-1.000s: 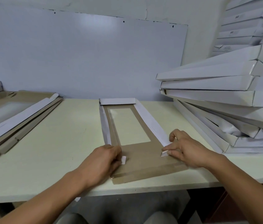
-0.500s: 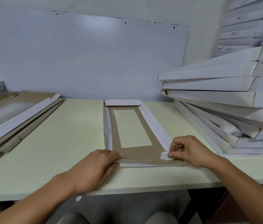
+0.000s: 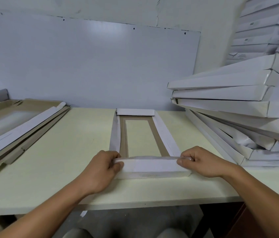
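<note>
From the head camera, your cardboard sheet (image 3: pixel 123 138) lies flat in the middle of the table (image 3: pixel 58 152), its long side running from the table's front edge toward the back. It is brown inside with a window cut out and white strips along its sides. The front flap (image 3: pixel 152 166), nearest the table's front edge, stands folded up, white face toward you. Your left hand (image 3: pixel 104 167) pinches the flap's left end, thumb on the front and fingers curled behind it. Your right hand (image 3: pixel 202 162) pinches the right end the same way. A stack of white boxes (image 3: pixel 229 103) leans on the table's right end. A pile of flat sheets (image 3: pixel 15 127) lies on the table's left end. A white board (image 3: pixel 83 66) stands behind the table.
</note>
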A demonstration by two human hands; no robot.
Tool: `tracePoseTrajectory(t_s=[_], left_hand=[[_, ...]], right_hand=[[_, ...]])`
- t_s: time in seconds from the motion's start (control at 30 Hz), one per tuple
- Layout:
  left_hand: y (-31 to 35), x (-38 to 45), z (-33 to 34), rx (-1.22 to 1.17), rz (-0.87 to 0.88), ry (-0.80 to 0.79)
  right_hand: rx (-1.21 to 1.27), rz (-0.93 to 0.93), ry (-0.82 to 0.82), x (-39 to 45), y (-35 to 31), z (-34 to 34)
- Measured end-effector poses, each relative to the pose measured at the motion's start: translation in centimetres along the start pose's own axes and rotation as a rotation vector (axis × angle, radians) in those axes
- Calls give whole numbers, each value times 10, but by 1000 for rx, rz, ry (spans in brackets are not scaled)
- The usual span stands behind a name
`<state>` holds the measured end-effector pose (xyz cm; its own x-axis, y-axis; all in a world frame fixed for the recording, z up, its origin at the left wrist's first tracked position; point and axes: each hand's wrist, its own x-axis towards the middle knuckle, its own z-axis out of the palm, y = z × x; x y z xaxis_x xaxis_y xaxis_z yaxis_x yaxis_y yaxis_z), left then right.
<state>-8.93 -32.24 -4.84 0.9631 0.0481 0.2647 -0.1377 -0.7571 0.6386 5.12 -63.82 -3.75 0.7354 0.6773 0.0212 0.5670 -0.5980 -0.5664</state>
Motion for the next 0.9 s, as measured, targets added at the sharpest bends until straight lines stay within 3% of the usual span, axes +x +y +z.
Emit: tracePoseTrajectory(t_s=[0.23, 0.43, 0.7, 0.9], left_hand=[[-3, 11, -1, -11, -113, -35], [0, 17, 0, 55, -85, -64], [1, 21, 10, 187, -54, -69], [2, 19, 13, 197, -93, -56]], right_hand=[[94, 115, -27, 14, -7, 4], [16, 175, -27, 21, -8, 8], [-58, 105, 113, 14, -4, 24], [-437, -46, 265, -3, -17, 35]])
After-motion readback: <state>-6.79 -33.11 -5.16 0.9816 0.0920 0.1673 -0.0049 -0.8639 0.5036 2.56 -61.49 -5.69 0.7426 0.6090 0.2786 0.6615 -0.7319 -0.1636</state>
